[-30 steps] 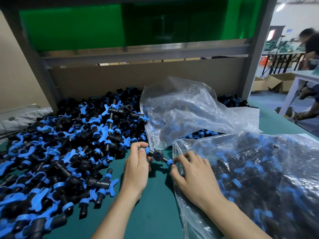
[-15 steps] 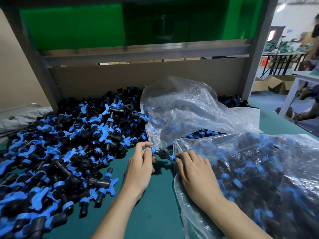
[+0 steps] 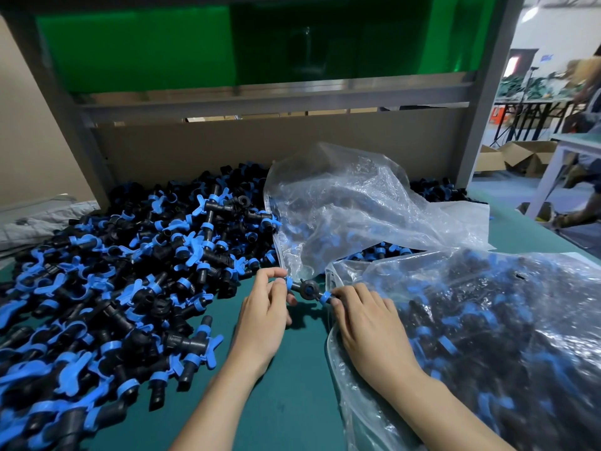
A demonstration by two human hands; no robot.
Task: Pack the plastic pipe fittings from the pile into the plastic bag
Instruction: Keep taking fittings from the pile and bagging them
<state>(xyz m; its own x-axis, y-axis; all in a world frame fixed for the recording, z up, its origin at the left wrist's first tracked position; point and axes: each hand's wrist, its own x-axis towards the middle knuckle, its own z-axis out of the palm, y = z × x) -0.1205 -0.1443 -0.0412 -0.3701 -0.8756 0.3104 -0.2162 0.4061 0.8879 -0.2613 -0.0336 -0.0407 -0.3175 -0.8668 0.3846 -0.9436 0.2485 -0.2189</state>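
Observation:
A large pile of black pipe fittings with blue collars and clips (image 3: 130,288) covers the left of the green table (image 3: 292,385). One black fitting with blue ends (image 3: 307,290) is held between both hands just above the table. My left hand (image 3: 265,314) pinches its left end with thumb and fingers. My right hand (image 3: 364,323) pinches its right end at the mouth of a clear plastic bag (image 3: 487,353) that holds several fittings. A second, mostly empty clear bag (image 3: 351,216) lies crumpled behind the hands.
A grey metal frame with a green panel (image 3: 195,47) and a cardboard back wall (image 3: 260,148) close off the rear. More fittings (image 3: 435,190) lie behind the crumpled bag. At far right are a white table (image 3: 566,148), cardboard boxes and a person.
Both hands carried the fitting slightly to the right and away from me, toward the filled bag's mouth. The grip on both ends is unchanged.

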